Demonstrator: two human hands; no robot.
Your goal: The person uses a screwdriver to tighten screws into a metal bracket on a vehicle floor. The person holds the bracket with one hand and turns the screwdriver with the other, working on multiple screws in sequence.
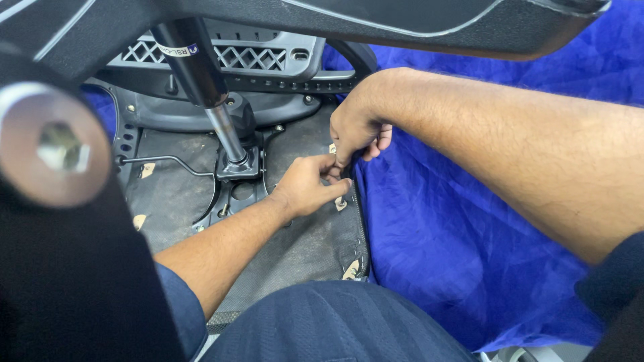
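Note:
An office chair lies upside down, its black fabric-covered seat underside (pixel 308 241) facing me. My left hand (pixel 307 186) rests on the right edge of that underside, fingers pinching at the dark edge trim (pixel 362 221). My right hand (pixel 357 127) comes in from the right and grips the same trim just above the left hand, fingers curled around it. The chrome gas-lift column (pixel 225 134) rises from the metal mechanism plate (pixel 238 191) left of both hands.
A blue cloth (pixel 456 234) lies under and to the right of the chair. A chair base leg with a bolt (pixel 57 147) looms close at left. Black plastic backrest mesh (pixel 248 57) lies beyond. My knee in dark trousers (pixel 329 322) fills the bottom.

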